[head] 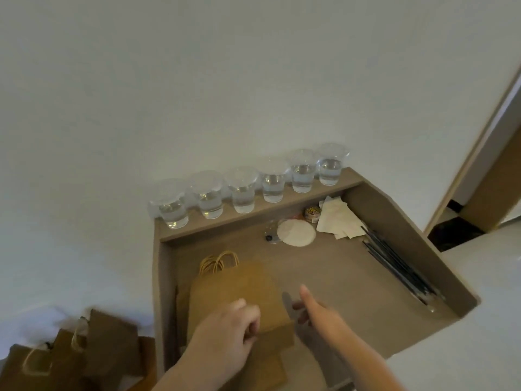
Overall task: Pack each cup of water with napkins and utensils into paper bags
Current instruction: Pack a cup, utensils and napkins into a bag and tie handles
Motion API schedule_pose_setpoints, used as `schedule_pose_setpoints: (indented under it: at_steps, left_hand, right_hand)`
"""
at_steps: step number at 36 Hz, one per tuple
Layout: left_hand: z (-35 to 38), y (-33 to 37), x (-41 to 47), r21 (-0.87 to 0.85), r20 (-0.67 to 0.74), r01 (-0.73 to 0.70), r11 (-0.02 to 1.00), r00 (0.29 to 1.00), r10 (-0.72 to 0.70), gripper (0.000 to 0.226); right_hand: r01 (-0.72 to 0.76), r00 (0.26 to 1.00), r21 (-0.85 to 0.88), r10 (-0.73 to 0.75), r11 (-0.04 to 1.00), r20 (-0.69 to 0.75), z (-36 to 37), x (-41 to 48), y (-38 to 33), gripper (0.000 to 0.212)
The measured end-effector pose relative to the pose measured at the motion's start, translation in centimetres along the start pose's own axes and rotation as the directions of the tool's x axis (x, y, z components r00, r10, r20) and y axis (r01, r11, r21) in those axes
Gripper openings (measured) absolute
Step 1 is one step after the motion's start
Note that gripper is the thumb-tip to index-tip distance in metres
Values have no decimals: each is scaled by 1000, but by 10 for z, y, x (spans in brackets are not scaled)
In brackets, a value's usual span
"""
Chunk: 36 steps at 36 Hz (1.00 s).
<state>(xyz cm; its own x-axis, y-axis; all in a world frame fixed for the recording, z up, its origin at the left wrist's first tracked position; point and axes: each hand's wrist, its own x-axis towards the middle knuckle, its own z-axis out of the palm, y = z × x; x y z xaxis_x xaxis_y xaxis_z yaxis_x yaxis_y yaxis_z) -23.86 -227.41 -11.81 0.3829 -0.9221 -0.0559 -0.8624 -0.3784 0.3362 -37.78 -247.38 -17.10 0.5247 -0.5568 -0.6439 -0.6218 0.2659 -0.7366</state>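
Several clear plastic cups of water (244, 190) stand in a row on the raised back ledge by the wall. A flat brown paper bag (239, 294) with twisted handles lies on top of a stack of folded bags at the table's front left. My left hand (225, 337) pinches the near right edge of this top bag. To the right of the bag my right hand (313, 309) hovers with the index finger stretched out, holding nothing. White napkins (339, 218) lie at the back right. Black utensils (400, 266) lie along the right wall.
A round white lid (296, 232) and a small tub of coloured clips (312, 213) sit near the napkins. The brown table (352, 280) has raised side walls. Standing paper bags (67, 354) are on a white surface at the lower left. A doorway is at the far right.
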Motion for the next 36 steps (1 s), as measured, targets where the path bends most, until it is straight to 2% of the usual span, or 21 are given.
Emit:
schedule_pose_setpoints:
  at_steps: [2, 4, 7, 10, 13, 15, 17, 18, 19, 20, 22, 24, 26, 28, 30, 31, 32, 33, 34, 35, 36]
  left_hand:
    - [-15, 13, 2, -18, -15, -144, 989, 990, 143, 23]
    - [-23, 23, 4, -5, -47, -275, 961, 960, 275, 22]
    - [-24, 29, 15, 13, -79, -441, 897, 894, 441, 21]
    - [-13, 25, 32, 5, -56, -499, 867, 865, 498, 18]
    - [3, 14, 52, -81, -20, -418, 905, 908, 418, 21]
    - [7, 8, 65, -198, 5, -310, 930, 948, 317, 45]
    - [7, 9, 73, -425, -65, -207, 882, 978, 198, 59]
    - [4, 13, 76, -587, -104, -146, 796, 989, 104, 63]
    - [0, 20, 80, -760, -112, -84, 644, 994, -3, 73]
    - [-1, 25, 85, -910, -96, -38, 414, 988, -120, 87]
    - [-4, 30, 98, -1000, 13, 5, -29, 965, -262, 109]
    - [-14, 34, 109, -970, 123, 65, -233, 961, -246, 116]
    - [-22, 44, 119, -939, 198, 135, -316, 964, -178, 116]
    - [-36, 63, 125, -956, 186, 140, -257, 968, -167, 100]
    - [-47, 86, 136, -951, -43, -97, -294, 982, -183, 68]
    - [-49, 97, 139, -928, 28, -51, -369, 978, -205, 74]
    - [-49, 109, 148, -932, 96, 36, -360, 984, -148, 88]
    - [-46, 116, 151, -957, 124, 67, -281, 974, -189, 91]
    - [-47, 130, 156, -984, 67, 26, -175, 970, -235, 73]
    - [-47, 140, 156, -987, 96, 55, -154, 957, -273, 49]
    - [-45, 146, 158, -993, 113, 90, -82, 928, -356, 34]
  right_hand:
    - [17, 998, 170, -28, 985, 62, -11, -12, -17, 65]
    - [-14, 991, 304, -29, 952, 134, -24, -22, -34, 53]
    - [-8, 974, 320, -65, 947, 217, -41, -33, -57, 41]
    - [45, 976, 315, -108, 948, 187, -54, -37, -78, 31]
    - [222, 965, 152, -239, 963, 107, -62, -44, -96, 27]
    - [343, 939, -45, -341, 938, 45, -64, -52, -103, 24]
    - [453, 890, -160, -454, 877, 36, -67, -55, -104, 24]
    - [506, 862, -178, -504, 844, 59, -69, -55, -103, 25]
    - [546, 838, -184, -538, 817, 97, -71, -54, -101, 24]
    - [576, 817, -188, -556, 796, 149, -74, -53, -98, 27]
    - [635, 764, -191, -572, 748, 298, -80, -50, -97, 50]
    - [662, 718, -217, -524, 717, 458, -88, -46, -99, 70]
    - [688, 670, -241, -472, 685, 573, -95, -38, -103, 80]
    - [641, 672, -191, -422, 744, 608, -106, -28, -108, 76]
    - [562, 693, -77, -418, 824, 587, -119, -18, -114, 57]
    - [552, 695, -37, -434, 833, 573, -126, -13, -117, 51]
    - [556, 691, -20, -449, 831, 566, -134, -9, -120, 53]
    - [563, 687, -18, -456, 826, 565, -141, -5, -123, 62]
    - [568, 684, -26, -454, 822, 571, -148, 0, -125, 72]
    - [581, 674, -33, -458, 813, 580, -154, 5, -128, 79]
    - [598, 663, -49, -459, 800, 591, -160, 8, -131, 83]
